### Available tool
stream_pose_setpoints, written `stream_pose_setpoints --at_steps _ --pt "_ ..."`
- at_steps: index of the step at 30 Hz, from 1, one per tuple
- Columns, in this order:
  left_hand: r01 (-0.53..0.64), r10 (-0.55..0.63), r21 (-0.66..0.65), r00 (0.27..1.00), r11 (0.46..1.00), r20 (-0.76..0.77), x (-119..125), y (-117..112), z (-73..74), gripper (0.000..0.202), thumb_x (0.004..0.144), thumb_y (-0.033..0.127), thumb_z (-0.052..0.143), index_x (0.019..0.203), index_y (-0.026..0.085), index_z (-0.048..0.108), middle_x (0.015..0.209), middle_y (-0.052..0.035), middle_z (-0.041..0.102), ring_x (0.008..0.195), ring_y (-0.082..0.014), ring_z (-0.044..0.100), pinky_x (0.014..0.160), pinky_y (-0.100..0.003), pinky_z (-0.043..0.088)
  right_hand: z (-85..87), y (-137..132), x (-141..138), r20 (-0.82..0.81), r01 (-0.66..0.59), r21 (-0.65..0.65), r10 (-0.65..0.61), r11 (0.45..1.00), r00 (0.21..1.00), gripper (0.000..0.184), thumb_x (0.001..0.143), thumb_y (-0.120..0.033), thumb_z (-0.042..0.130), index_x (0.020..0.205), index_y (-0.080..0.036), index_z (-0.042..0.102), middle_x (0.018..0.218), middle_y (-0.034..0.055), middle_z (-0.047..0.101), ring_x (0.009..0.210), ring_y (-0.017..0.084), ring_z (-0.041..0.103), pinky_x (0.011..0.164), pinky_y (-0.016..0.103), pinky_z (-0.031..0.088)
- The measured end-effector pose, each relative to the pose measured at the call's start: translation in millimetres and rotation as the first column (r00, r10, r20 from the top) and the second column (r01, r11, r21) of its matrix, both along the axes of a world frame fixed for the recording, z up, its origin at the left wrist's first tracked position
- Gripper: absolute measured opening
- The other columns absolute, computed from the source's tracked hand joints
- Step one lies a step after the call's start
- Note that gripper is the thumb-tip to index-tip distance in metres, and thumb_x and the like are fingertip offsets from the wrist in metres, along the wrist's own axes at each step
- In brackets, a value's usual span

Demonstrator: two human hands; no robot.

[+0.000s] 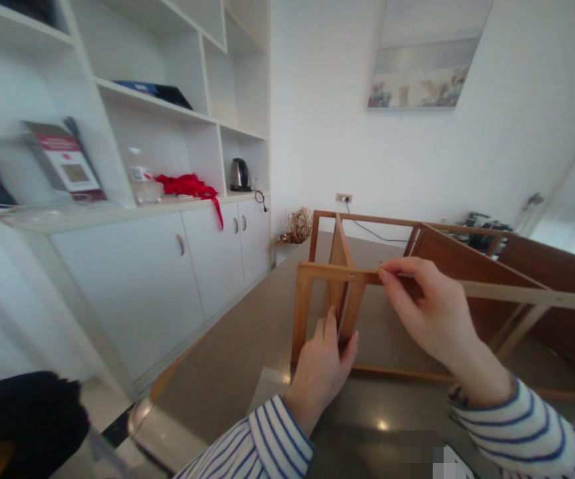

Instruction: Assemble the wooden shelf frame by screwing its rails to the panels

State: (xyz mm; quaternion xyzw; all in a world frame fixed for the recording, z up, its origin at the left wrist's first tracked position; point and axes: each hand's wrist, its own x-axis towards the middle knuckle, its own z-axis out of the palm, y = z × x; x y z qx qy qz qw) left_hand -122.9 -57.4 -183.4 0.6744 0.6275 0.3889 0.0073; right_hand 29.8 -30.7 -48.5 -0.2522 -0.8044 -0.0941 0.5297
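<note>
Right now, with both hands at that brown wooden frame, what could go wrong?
1. Slip: the right hand has thumb and fingertips at the light-brown wooden upper rail; anything small between them, too fine to make out, could drop.
2. Shift: the left hand is against the narrow brown wooden board; uneven pressure might knock it askew.
3. Slide: the brown wooden frame sits on a shiny grey-brown table; a hard push might move it.

The grey-brown table is reflecting light and supporting a wooden frame with brown panels, its lower rail resting on the surface.
</note>
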Motion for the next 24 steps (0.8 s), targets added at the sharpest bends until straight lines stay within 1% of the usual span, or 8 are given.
stream_pose_setpoints --at_steps 4,10,16,21,24 --pt "0.001 -0.001 0.008 1.0 1.0 -0.003 0.4 -0.8 1.1 0.058 0.093 0.046 0.032 0.139 0.01 0.031 0.117 -0.0164 0.058 0.1 -0.0238 0.063 0.084 -0.036 0.052 -0.1 2.2 -4.7 -0.034 -0.031 -0.069 0.028 0.997 0.999 0.01 0.085 -0.022 0.057 0.094 -0.021 0.06 0.085 0.0015 0.067 0.076 0.013 0.063 0.071 0.026 0.052" --pt "0.011 -0.01 0.015 1.0 1.0 -0.009 0.2 0.3 0.8 0.059 0.093 0.045 0.031 0.139 0.009 0.031 0.116 -0.017 0.058 0.101 -0.0244 0.062 0.085 -0.036 0.051 3.5 0.4 -2.8 -0.017 -0.044 -0.074 0.043 0.996 0.999 0.009 0.085 -0.02 0.057 0.093 -0.019 0.06 0.083 0.0012 0.067 0.074 0.012 0.062 0.069 0.023 0.051" --pt "0.018 -0.018 0.0 0.999 1.0 0.027 -2.8 0.4 -0.9 0.064 0.091 0.051 0.034 0.142 0.012 0.026 0.119 -0.0163 0.056 0.1 -0.0252 0.062 0.085 -0.037 0.051 4.8 2.2 -0.3 -0.001 -0.027 -0.081 0.027 0.996 1.0 0.01 0.085 -0.021 0.057 0.093 -0.019 0.061 0.082 0.0016 0.066 0.073 0.013 0.062 0.068 0.024 0.05" --pt "0.047 -0.047 0.0 0.997 0.999 0.054 -4.2 0.6 -2.6 0.067 0.09 0.055 0.034 0.144 0.016 0.024 0.119 -0.0146 0.055 0.094 -0.0238 0.063 0.082 -0.037 0.051 5.5 2.8 1.1 -0.005 -0.017 -0.066 0.017 0.998 1.0 0.009 0.084 -0.02 0.057 0.092 -0.018 0.061 0.082 0.0015 0.066 0.074 0.012 0.061 0.069 0.022 0.049" --pt "0.05 -0.051 0.018 0.997 0.999 0.065 -3.4 0.8 -3.7 0.069 0.089 0.055 0.036 0.144 0.016 0.022 0.121 -0.015 0.054 0.097 -0.0238 0.062 0.083 -0.036 0.051 5.6 3.8 2.2 -0.01 -0.009 -0.059 0.009 0.998 1.0 0.009 0.084 -0.02 0.058 0.092 -0.018 0.061 0.082 0.0014 0.066 0.073 0.011 0.061 0.069 0.022 0.049"
